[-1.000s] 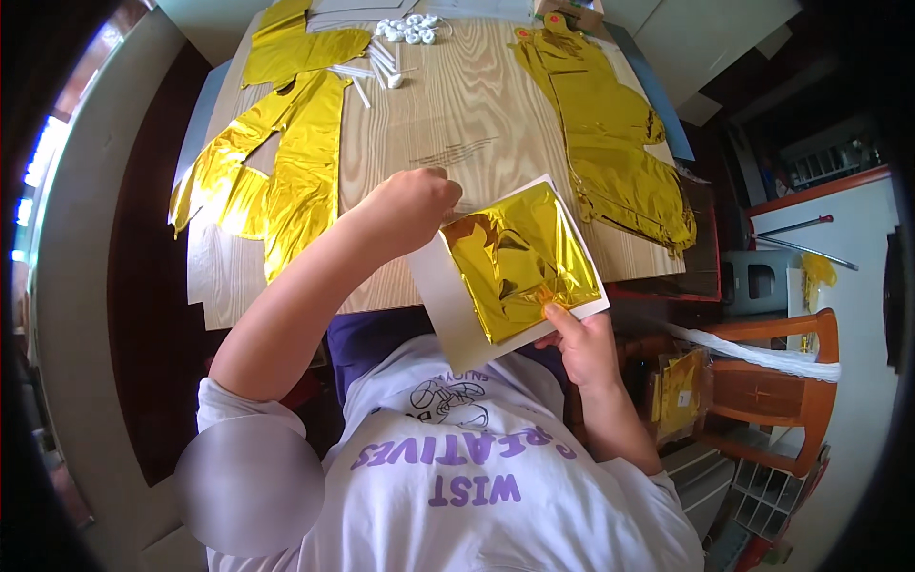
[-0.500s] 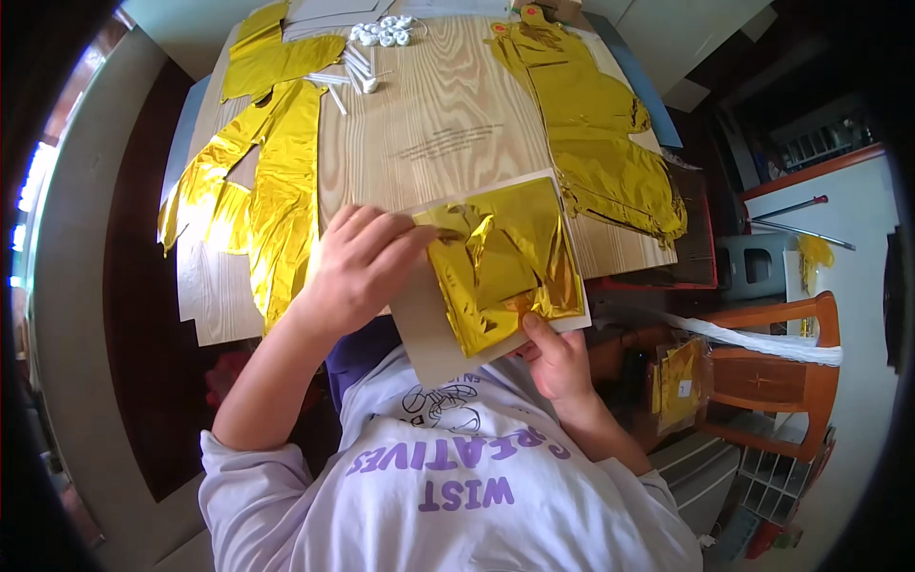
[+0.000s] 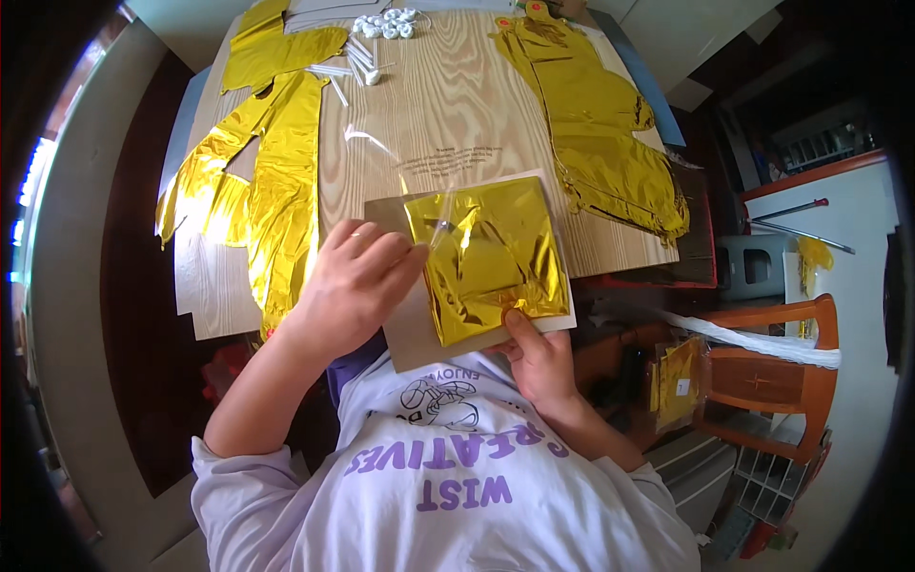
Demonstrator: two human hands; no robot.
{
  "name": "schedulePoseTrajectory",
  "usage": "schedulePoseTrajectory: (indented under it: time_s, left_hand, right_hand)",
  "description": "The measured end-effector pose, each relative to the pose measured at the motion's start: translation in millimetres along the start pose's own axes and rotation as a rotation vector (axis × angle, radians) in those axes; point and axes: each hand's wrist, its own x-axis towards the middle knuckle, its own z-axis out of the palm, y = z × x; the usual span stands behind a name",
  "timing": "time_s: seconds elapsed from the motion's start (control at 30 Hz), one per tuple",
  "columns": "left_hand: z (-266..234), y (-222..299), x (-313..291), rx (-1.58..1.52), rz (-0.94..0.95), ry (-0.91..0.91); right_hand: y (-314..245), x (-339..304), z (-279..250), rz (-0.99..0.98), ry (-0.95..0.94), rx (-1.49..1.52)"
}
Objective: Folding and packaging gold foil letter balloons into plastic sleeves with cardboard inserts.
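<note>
My right hand [image 3: 538,360] grips the lower right edge of a grey card [image 3: 405,338], thumb on top. On the card lies a folded gold foil balloon [image 3: 491,253], square and shiny. Clear film with small print, apparently a plastic bag [image 3: 443,164], stretches from the card out over the table. At the card's left side, my left hand [image 3: 360,284] is closed in a pinch, with film running up from the fingertips. The exact edge it pinches is too thin to make out.
On the wooden table [image 3: 419,76], flat gold foil balloons lie at the left [image 3: 286,162] and right [image 3: 591,119]. White ribbon rolls [image 3: 386,25] and white sticks [image 3: 359,62] sit at the back. A wooden chair [image 3: 772,381] stands at right, near a bagged gold packet [image 3: 679,386].
The card and foil balloon have shifted slightly left and turned a little. More of the card's upper left corner shows, and the clear film stands out more. My left hand moved slightly down.
</note>
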Motion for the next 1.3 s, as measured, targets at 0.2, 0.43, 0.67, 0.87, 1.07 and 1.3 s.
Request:
schedulePoseTrajectory:
  time_s: [0.2,0.43,0.67,0.87,1.07,1.3]
  left_hand:
    - [23.1,-7.2,-21.6,-1.265,-0.980,0.826]
    - [21.6,-1.6,-42.6,-1.682,-1.197,0.264]
    - [21.2,37.2,-63.7,-1.831,-1.214,0.155]
    - [2.9,74.0,-106.8,-1.747,-1.233,0.067]
    - [-26.3,83.7,-98.6,-2.039,-1.391,0.105]
    - [-1.5,61.9,-69.3,-1.932,-1.399,0.069]
  right_hand:
    - [-2.9,-8.7,6.7,-0.052,-0.079,-0.060]
    - [10.3,-28.1,-30.9,0.026,-0.323,-0.326]
    - [-46.0,17.4,-59.8,0.224,-0.415,0.268]
    - [-55.7,-19.8,-4.7,0.226,-0.065,-0.132]
    - [-70.6,-31.1,-9.6,0.559,-0.047,0.066]
    - [-81.5,13.9,-11.4,0.359,-0.370,-0.046]
